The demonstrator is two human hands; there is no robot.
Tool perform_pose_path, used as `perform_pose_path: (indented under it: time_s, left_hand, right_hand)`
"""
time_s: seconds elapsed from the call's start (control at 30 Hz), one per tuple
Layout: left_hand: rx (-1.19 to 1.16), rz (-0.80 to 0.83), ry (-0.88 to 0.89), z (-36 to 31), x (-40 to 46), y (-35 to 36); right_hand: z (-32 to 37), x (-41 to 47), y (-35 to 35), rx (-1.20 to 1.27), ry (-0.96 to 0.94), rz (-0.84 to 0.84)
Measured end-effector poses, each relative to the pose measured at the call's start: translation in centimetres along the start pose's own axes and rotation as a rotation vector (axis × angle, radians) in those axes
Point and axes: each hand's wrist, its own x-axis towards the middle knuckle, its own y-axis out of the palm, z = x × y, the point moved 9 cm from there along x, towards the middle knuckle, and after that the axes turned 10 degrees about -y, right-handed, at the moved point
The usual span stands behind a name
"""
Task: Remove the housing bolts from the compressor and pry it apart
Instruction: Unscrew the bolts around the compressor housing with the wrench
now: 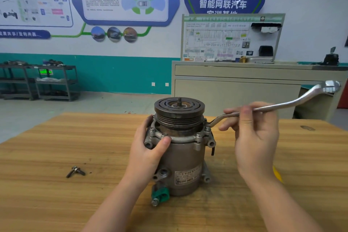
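Upright on the wooden table (56, 147) stands the compressor (180, 149), pulley end (179, 108) up, label facing the camera. Left hand (148, 149) wraps the upper-left side of the housing: thumb across the front flange just below the pulley, other fingers curled round the back, so it's gripping the compressor body. Right hand (254, 137) is to the right of the unit, fingers (233, 112) pinching the shank of an offset ring wrench (282, 104). Wrench's near end sits down on a bolt at the flange's upper-right edge (208, 123); far end sticks up & out to the right, well clear of the table. Several bolt heads show round the flange, e.g. front right (199, 136) & left (152, 130). Two loose bolts (75, 171) lie crossed on the table, well left of the compressor. Green-capped fitting (160, 195) at the unit's base, near side.
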Motion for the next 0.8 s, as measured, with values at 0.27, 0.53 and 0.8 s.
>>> perform_pose_path:
  time_s: [0.27, 0.53, 0.8]
  left_hand:
    - [0.007, 0.003, 0.012, 0.2, 0.1, -0.1]
    - [0.017, -0.015, 0.023, 0.3, 0.3, -0.2]
    - [0.03, -0.014, 0.013, 0.5, 0.2, -0.3]
  right_hand:
    - [4.3, -3.7, 4.6, -0.271, -0.56, 0.507]
    - [-6.7, -2.3, -1.3, 0.375, 0.625, -0.364]
    - [-4.7, 0.0, -3.1, 0.305, 0.412, -0.376]
